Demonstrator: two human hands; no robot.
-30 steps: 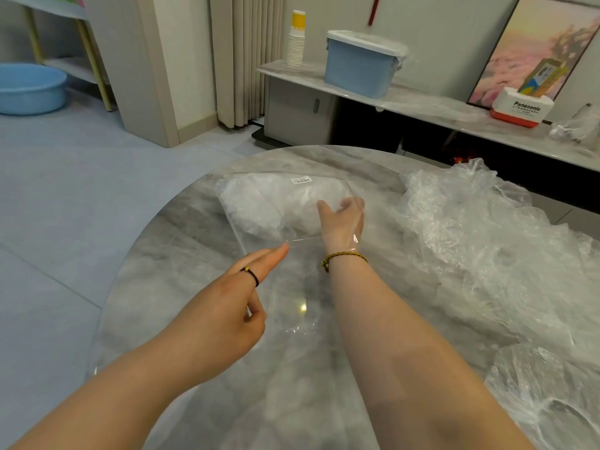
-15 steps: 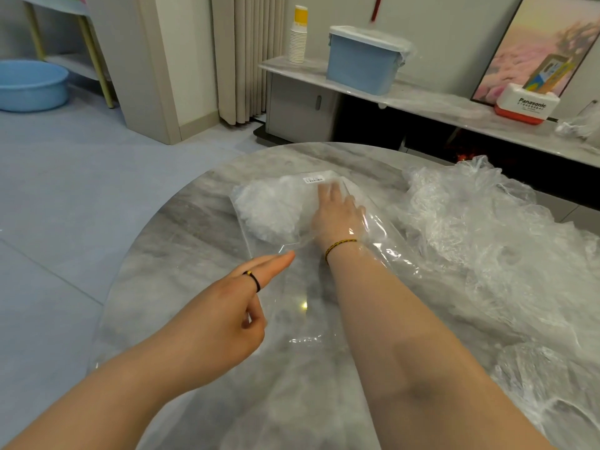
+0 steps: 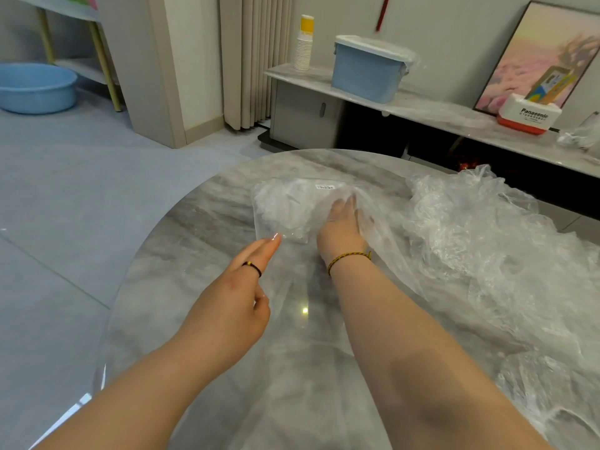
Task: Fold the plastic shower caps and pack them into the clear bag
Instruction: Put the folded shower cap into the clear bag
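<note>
The clear bag (image 3: pixel 276 230) lies flat on the round marble table (image 3: pixel 194 235), with its mouth toward me and a small white label (image 3: pixel 326 186) at its far end. White folded shower caps (image 3: pixel 285 206) fill its far half. My right hand (image 3: pixel 341 228) is inside the bag up to the wrist, fingers flat against the caps. My left hand (image 3: pixel 233 306) is at the bag's mouth on the left, forefinger stretched out, thumb and other fingers pinched on the thin plastic edge.
A big heap of loose crumpled shower caps (image 3: pixel 487 248) covers the right side of the table, and more plastic (image 3: pixel 552 401) lies at the near right. The table's rounded edge runs close on the left. A low shelf with a blue box (image 3: pixel 367 73) stands behind.
My right hand has pushed from the bag's mouth deep into the bag, and the bag has flattened onto the table. My left hand has barely moved.
</note>
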